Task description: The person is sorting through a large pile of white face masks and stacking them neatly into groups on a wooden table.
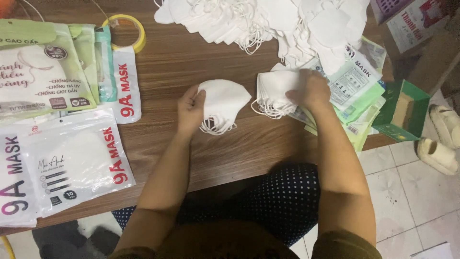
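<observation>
Our left hand (190,109) pinched a small stack of folded white fabric face masks (221,106) by its edge, low over the brown wooden bench (191,62). Our right hand (312,90) lay curled on a second white mask stack (275,93), beside green-and-white plastic pouches (357,88).

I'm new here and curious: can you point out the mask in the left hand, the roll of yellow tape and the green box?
white mask (225,103), head view, middle of its front panel.
yellow tape roll (139,36), head view, right side of the ring.
green box (416,96), head view, its upper right wall.
</observation>
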